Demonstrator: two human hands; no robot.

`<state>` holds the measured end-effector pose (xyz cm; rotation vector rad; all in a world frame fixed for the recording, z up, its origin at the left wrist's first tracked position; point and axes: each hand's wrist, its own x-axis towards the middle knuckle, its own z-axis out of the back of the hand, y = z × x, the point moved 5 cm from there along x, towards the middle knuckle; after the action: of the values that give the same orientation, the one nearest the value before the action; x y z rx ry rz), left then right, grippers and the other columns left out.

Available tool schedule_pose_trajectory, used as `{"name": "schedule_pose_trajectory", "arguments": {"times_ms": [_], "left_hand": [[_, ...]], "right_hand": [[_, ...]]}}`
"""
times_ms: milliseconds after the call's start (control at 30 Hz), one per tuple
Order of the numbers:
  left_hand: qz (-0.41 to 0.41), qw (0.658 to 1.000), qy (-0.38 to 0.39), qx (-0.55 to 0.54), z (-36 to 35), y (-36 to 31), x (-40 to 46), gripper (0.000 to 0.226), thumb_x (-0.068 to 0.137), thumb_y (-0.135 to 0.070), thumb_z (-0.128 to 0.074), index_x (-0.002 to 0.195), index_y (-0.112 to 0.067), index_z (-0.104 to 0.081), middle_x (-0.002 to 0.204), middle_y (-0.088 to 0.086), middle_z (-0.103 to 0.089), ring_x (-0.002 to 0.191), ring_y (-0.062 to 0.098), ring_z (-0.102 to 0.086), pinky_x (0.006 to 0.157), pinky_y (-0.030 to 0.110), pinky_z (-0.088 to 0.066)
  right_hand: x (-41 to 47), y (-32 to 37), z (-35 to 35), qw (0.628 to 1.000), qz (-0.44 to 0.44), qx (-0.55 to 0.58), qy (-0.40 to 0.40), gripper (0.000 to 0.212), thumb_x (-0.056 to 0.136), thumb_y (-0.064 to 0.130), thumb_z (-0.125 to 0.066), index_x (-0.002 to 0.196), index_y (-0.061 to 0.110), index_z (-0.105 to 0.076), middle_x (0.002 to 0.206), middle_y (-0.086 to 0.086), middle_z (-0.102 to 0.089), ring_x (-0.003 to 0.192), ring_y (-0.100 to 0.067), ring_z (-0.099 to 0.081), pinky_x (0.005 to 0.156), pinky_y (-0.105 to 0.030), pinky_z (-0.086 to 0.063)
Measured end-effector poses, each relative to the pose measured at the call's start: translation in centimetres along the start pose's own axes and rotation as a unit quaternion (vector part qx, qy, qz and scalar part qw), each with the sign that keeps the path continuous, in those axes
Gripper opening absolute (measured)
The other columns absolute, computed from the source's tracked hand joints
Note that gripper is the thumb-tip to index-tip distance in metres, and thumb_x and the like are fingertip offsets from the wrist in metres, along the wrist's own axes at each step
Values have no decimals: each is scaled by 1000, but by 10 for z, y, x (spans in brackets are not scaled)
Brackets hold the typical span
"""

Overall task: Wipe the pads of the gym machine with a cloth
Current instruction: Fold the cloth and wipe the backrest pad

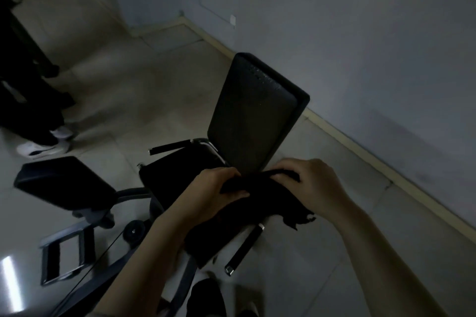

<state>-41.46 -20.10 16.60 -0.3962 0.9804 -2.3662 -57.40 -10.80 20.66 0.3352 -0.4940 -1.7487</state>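
A black gym machine stands on the tiled floor in dim light. Its upright back pad (pixel 253 113) rises in the middle, with the seat pad (pixel 170 175) below it and a separate black pad (pixel 64 183) to the left. A dark cloth (pixel 270 198) is bunched over the seat. My left hand (pixel 213 193) grips the cloth's left part with its thumb across the fabric. My right hand (pixel 311 183) holds the cloth's right end with curled fingers. A ragged corner of the cloth hangs below my right hand.
Two black handles stick out, one (pixel 171 148) left of the back pad and one (pixel 243 248) lower right. A metal footplate frame (pixel 68 255) and a small wheel (pixel 134 230) lie lower left. Another person's legs and white shoes (pixel 43 148) stand at left. A wall (pixel 360 33) runs behind.
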Motion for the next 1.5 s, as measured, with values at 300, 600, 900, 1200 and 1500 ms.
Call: {"name": "schedule_pose_trajectory", "arguments": {"times_ms": [300,600,900,1200,1500], "left_hand": [[-43,943,43,-328,70,6,32,34,76,-35,-68,91,-6,-61,95,20,-62,82,35,-63,70,39,-50],[-182,957,134,-184,73,-40,63,28,85,-12,-67,69,-1,-46,71,8,-49,62,8,-47,60,15,-37],[-252,944,159,-141,77,-37,83,34,73,-22,-77,74,-21,-43,87,1,-50,83,21,-57,68,33,-49],[-174,973,115,-96,46,-3,119,31,83,-5,-65,89,-27,-43,88,-10,-55,78,1,-58,66,15,-45],[17,978,-148,-146,14,39,244,51,86,-1,-61,131,-16,-44,105,-2,-57,90,10,-61,69,10,-47]], "right_hand": [[46,24,17,971,-47,234,6,21,82,42,-60,75,22,-62,66,6,-64,60,-6,-62,56,-18,-45],[49,39,-5,945,-60,270,174,34,90,16,-60,104,46,-54,97,24,-64,91,7,-62,83,-15,-49],[49,28,-22,928,-144,293,179,20,87,14,-64,94,33,-62,89,13,-66,83,0,-63,82,-23,-50],[45,-8,7,956,-225,-31,-186,22,80,40,-67,79,22,-55,74,7,-59,67,-10,-57,56,-25,-43],[194,-81,37,956,-172,-77,-226,40,92,15,-53,130,6,-47,132,-15,-49,118,-30,-50,92,-33,-44]]}}
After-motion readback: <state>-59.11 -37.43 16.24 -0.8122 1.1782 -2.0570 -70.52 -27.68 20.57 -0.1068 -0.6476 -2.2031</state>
